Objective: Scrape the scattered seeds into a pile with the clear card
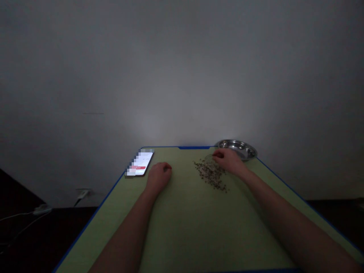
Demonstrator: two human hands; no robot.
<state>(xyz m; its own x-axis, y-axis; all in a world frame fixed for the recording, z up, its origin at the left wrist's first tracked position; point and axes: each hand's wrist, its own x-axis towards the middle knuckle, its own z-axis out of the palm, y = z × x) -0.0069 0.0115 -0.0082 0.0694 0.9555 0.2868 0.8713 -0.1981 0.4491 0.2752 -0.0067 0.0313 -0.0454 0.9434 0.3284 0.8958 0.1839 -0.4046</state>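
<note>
Head view, 1 camera, dim light. Landmark for all positions: the pile of small dark pieces (210,172), spread loosely in a slanting patch on the pale green table (199,227), which has a blue edge.

Right hand (229,160): at the far right side of the pile, palm down, fingertips drawn together just above or at the pile's border. Contact with the surface cannot be confirmed. Whether a piece is pinched between the fingertips cannot be told; the pile lies just below and to the left of this grip.

Left hand (159,176): well to the left of the pile, apart from it, resting on the table with fingers curled inward. Whether the tips meet, or enclose anything, cannot be told.

Containers: 1 shiny metal bowl (241,148), beyond the pile and to its right, at the table's far right corner, behind the right hand. Its inner wall shows bright reflections; contents cannot be determined. Also 1 pale, see-through item (209,157) at the pile's far edge, too dim to identify.

Other: 1 phone (142,163), screen lit and partly pixelated, left of the pile, beyond the left hand.
</note>
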